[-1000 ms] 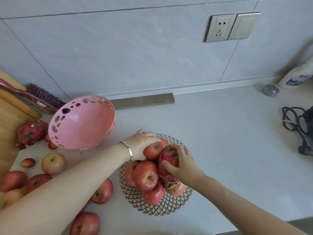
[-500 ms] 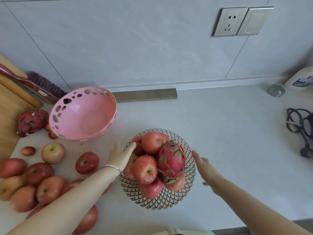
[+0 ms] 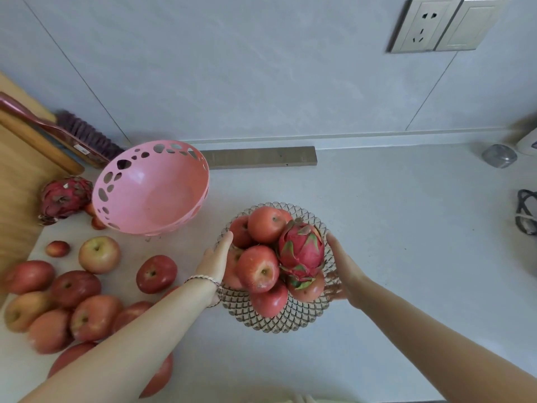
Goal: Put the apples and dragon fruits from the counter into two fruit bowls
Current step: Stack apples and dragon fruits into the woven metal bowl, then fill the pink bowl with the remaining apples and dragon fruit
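At the far left one dragon fruit (image 3: 64, 196) is left on the counter (image 3: 406, 257) beside a wooden board (image 3: 17, 181), and below it many loose apples (image 3: 72, 301) are spread in a group; these are judged to be the fruits not yet put away. Just to the right of them the pink bowl (image 3: 151, 184) is placed, and nothing is seen inside it, so it is probably kept near the loose fruits to be filled after. Then the left hand (image 3: 215, 258) is laid against the left rim of the glass bowl (image 3: 279, 321), with the fingers kept straight and nothing clasped in them. This bowl is heaped with apples, and a second dragon fruit (image 3: 302, 250) is set on top at its right side, so a part of the task's fruits is already inside it. At the right rim the right hand (image 3: 344, 271) is held in the same manner, flat and with stretched fingers, partly seen through the glass; whether some fingers are passed under the bowl cannot be told. The bowl is thus framed from both sides, most likely because the heap is high and the round fruits can roll off when the bowl is lifted or shifted. Further right a small jar (image 3: 499, 156) and a black cable (image 3: 527, 212) are seen well apart from the work
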